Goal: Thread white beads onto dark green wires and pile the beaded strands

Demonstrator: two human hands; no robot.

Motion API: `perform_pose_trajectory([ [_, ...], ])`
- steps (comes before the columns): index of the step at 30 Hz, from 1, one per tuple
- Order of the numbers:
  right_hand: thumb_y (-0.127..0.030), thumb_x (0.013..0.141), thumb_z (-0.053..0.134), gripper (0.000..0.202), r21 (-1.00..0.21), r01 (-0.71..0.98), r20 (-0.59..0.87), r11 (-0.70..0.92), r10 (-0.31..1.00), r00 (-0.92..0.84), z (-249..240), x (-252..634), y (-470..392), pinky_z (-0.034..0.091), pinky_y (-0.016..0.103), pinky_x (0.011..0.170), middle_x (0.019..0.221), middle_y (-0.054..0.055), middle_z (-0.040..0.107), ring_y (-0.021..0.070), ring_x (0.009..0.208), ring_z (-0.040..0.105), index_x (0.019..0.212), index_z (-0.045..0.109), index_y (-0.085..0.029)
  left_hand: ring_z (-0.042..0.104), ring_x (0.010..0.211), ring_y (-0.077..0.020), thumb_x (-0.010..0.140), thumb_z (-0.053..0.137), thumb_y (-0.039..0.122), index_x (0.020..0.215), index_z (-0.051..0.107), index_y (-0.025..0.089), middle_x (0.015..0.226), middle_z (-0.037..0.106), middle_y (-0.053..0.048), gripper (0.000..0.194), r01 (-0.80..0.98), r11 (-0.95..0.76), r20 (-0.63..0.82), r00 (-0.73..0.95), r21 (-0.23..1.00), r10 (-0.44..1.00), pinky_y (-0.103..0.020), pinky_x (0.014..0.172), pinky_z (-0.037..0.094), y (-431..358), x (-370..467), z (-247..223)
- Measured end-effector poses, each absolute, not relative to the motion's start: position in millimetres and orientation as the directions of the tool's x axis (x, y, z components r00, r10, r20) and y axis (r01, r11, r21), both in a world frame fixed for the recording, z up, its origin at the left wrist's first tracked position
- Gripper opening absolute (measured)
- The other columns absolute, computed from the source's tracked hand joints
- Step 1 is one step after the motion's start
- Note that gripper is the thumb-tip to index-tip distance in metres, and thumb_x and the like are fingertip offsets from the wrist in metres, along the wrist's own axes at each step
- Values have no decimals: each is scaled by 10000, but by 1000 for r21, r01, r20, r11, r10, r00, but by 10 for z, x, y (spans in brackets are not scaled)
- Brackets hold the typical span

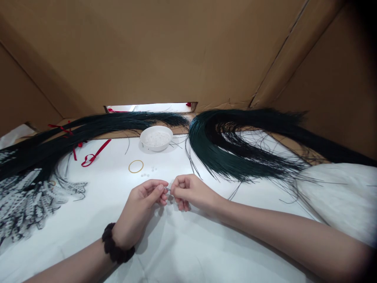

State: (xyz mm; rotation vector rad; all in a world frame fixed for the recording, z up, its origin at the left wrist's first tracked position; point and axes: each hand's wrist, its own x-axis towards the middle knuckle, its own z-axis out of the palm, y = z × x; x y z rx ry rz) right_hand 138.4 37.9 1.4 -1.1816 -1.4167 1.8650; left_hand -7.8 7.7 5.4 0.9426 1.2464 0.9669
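A short piece of thin dark strand (pixel 168 189) shows in the small gap between my hands, low over the white tabletop. My left hand (pixel 147 196) pinches it between thumb and fingertips; a dark scrunchie (pixel 113 245) circles that wrist. From the other side my right hand (pixel 191 192) also closes on the strand, fingers curled. Whether a small piece sits on the strand is too small to tell. Just beyond my fingers lie several tiny whitish pieces (pixel 145 175). Farther back stands a white bowl (pixel 156 148) with more small white pieces inside.
A large bundle of dark green-black strands (pixel 212 153) curves at the right, beside white plastic wrapping (pixel 341 196). More dark strands (pixel 112 124) lie left, near white-speckled ends (pixel 23 200). A yellow rubber band (pixel 136 172) and red ribbon (pixel 101 151) lie between. Cardboard walls (pixel 147 51) enclose the back.
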Motion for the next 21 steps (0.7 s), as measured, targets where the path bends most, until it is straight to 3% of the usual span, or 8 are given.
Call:
perform_pose_trajectory([
  [7, -107, 587, 444, 67, -940, 106, -334, -324, 809, -484, 6, 1379, 380, 342, 148, 335, 421, -46, 495, 62, 362, 473, 611, 497, -141, 492, 570, -108, 705, 588, 297, 757, 600, 145, 582, 557, 7, 161, -43, 309, -306, 54, 950, 950, -225, 592, 383, 79, -65, 65],
  [21, -121, 593, 453, 55, -942, 133, -333, -309, 799, -501, 4, 1382, 369, 341, 149, 349, 419, -47, 493, 62, 376, 476, 625, 490, -145, 539, 596, -138, 730, 537, 292, 755, 623, 186, 623, 596, -3, 139, 319, 74, -87, 26, 945, 996, -227, 576, 409, 24, -93, 94],
])
